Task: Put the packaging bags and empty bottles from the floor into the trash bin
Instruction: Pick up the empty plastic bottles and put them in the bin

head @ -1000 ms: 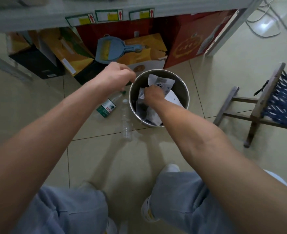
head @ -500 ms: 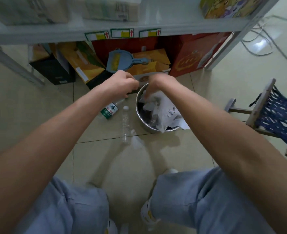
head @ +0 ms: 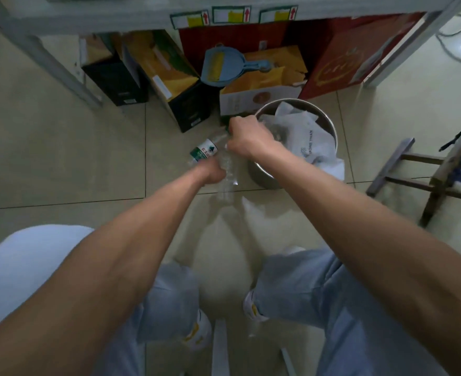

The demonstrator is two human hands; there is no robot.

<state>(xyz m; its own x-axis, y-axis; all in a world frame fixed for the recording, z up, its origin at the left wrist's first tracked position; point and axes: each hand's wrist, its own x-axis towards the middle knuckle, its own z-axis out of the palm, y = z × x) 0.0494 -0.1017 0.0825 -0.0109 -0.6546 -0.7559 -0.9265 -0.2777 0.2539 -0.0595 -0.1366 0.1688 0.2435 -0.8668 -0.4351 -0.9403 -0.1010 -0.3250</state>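
trash bin: round shiny metal trash bin on the tile floor, pushed up near the cardboard boxes under the shelf. Smooth steel wall with a thin rolled rim.

bags: crinkly white plastic packaging bags stuffed inside the bin, one corner flopping over the near rim. Dark print on one of them, soft and wrinkled all over.

clear bottle: empty see-through plastic bottle lying on the floor just left of the bin, ribbed and a bit crushed looking.

labelled bottle: second clear plastic bottle with a green and white label, on its side on the floor, just beside the first one.

left hand: my left hand is curled down onto the clear bottle, fingers closed. Honestly can't tell if I've really got it gripped, it's blurry.

right hand: my right hand is at the left rim of the bin, fingers bunched up. Can't tell if it's pinching anything.

other stuff: blue plastic dustpan leaning on the boxes, wooden folding chair with blue patterned fabric off to the right.
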